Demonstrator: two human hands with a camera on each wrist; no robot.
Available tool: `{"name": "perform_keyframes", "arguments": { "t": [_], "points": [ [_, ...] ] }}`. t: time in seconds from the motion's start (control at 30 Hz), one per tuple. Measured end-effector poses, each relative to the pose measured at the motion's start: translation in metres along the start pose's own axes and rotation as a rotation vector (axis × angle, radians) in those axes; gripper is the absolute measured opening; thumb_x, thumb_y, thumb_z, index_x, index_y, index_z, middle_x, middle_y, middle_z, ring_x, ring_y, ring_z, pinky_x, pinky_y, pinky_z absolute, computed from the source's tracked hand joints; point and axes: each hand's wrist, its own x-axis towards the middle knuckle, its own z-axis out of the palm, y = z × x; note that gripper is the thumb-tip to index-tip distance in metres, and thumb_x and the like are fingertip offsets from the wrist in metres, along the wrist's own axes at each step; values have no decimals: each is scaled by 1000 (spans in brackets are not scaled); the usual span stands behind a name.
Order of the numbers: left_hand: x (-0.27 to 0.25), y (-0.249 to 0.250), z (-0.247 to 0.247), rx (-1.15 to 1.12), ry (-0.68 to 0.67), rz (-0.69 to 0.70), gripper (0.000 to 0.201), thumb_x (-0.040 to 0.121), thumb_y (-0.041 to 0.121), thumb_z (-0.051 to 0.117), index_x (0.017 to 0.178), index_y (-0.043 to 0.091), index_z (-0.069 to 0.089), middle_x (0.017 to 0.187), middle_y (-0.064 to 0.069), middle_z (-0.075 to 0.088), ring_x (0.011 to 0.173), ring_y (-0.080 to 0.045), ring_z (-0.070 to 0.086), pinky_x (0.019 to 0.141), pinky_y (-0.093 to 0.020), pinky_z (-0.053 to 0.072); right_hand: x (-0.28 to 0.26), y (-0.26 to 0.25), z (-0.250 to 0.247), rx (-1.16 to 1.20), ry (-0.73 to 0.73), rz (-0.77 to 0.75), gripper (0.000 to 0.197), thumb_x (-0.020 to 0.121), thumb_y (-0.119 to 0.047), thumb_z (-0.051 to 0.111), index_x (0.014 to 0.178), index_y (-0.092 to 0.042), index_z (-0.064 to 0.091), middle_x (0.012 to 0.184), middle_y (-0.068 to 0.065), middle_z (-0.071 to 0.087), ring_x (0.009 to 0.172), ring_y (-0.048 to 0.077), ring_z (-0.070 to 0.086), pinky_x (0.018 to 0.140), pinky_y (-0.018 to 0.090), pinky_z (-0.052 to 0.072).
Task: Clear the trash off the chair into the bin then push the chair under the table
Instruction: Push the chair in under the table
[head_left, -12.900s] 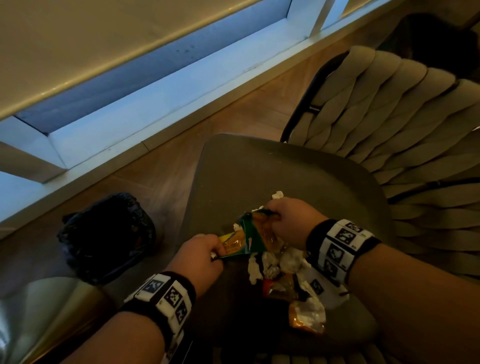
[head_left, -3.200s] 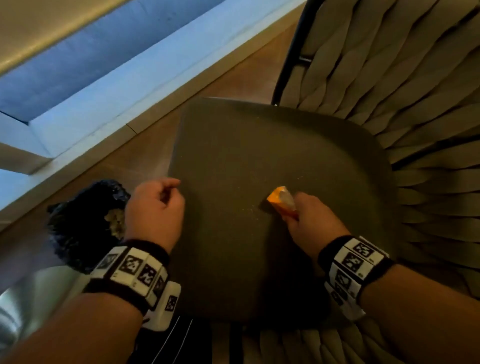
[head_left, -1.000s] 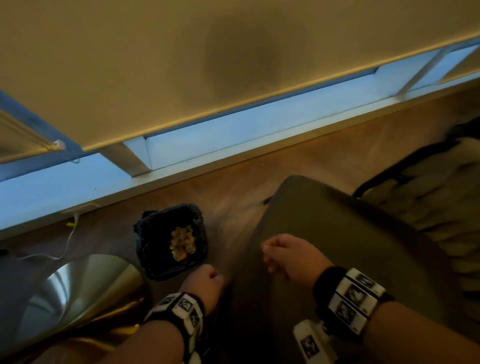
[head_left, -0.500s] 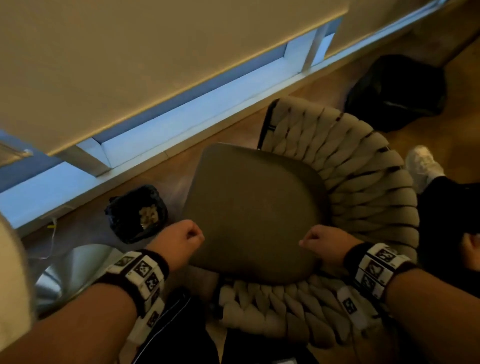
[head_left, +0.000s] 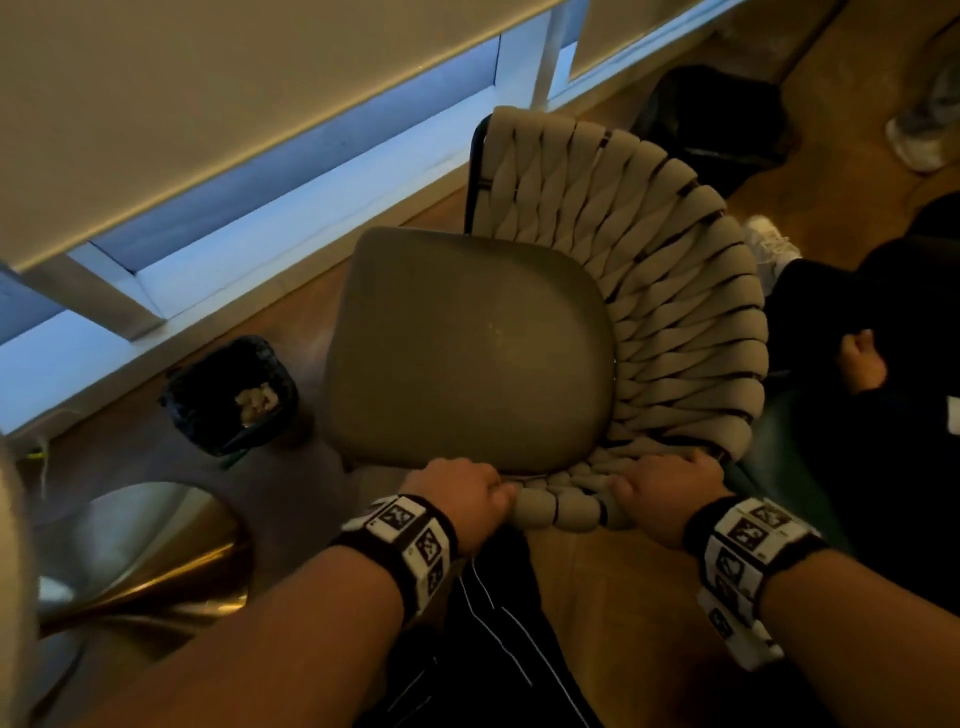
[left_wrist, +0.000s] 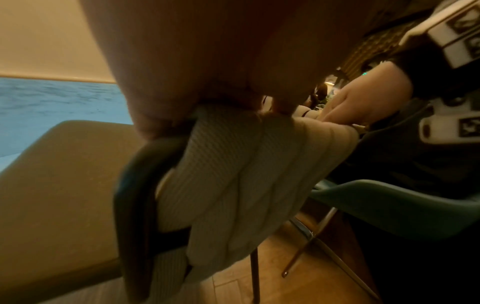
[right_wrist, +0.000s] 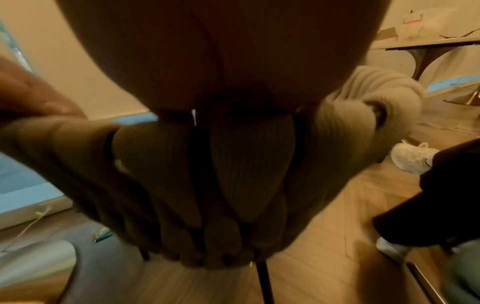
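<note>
The chair's grey seat (head_left: 467, 353) is bare, with no trash on it. Its woven beige backrest (head_left: 675, 312) curves round the right and near side. My left hand (head_left: 467, 491) grips the near end of the backrest rim, and my right hand (head_left: 665, 488) grips the rim a little further right. In the left wrist view my fingers curl over the padded backrest (left_wrist: 233, 164). The right wrist view shows the same woven straps (right_wrist: 246, 164) under my palm. The black-lined bin (head_left: 228, 395) stands on the floor left of the chair with pale trash inside.
A gold pedestal table base (head_left: 140, 540) sits at lower left beside the bin. A person in black sits at the right, with a white shoe (head_left: 769, 244) near the chair. A black bag (head_left: 711, 119) lies behind the chair. A low window sill runs along the far wall.
Half a second ago both hands were fists near the seat's near edge; now they grip the backrest rim. The trash seen on the seat earlier now lies in the bin.
</note>
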Motion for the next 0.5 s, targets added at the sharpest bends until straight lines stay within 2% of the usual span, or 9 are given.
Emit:
{"name": "perform_keyframes", "arguments": {
  "t": [0.1,0.17,0.27,0.3,0.37,0.43,0.5],
  "points": [
    [-6,-2,14,41,201,-23,52,90,59,28,93,23,65,96,-5,67,90,-27,61,82,-44,51,1,-12,10,1,72,67,49,96,-41,18,109,-25,63,118,2,64,111,22,56,106,49,26],
    [-9,-5,20,36,256,-29,52,90,60,27,84,22,63,89,-4,66,85,-26,61,80,-44,51,0,-16,15,-18,54,68,46,95,-40,19,97,-23,61,113,5,65,107,24,56,106,50,27],
    [-19,-12,32,18,282,-59,49,90,58,28,76,22,59,82,-3,63,78,-24,60,76,-42,52,-12,-23,26,-23,60,36,44,94,-41,19,84,-23,58,94,4,62,93,22,55,103,49,30],
    [-24,-15,38,8,288,-73,47,90,57,30,72,23,57,78,-1,62,75,-22,59,74,-40,51,-17,-27,31,-41,72,3,42,95,-39,21,86,-23,59,91,4,59,92,22,55,101,49,32],
    [-39,-20,49,1,306,-106,45,91,53,32,68,22,55,74,1,60,70,-19,58,69,-36,49,-29,-37,44,-72,78,-68,40,96,-37,24,94,-22,61,96,5,61,98,24,56,98,47,34],
    [-57,-22,62,13,314,-152,43,92,50,34,69,21,55,74,0,60,70,-19,58,70,-37,50,-42,-46,60,-48,53,-100,43,95,-40,22,96,-22,61,103,6,64,99,24,56,97,46,33],
    [-78,-23,79,23,301,-200,40,92,47,35,69,20,55,73,0,59,70,-20,58,73,-37,51,-56,-55,76,-41,17,-155,42,94,-41,23,95,-22,60,100,6,62,97,23,55,99,46,32]
  ]
}}
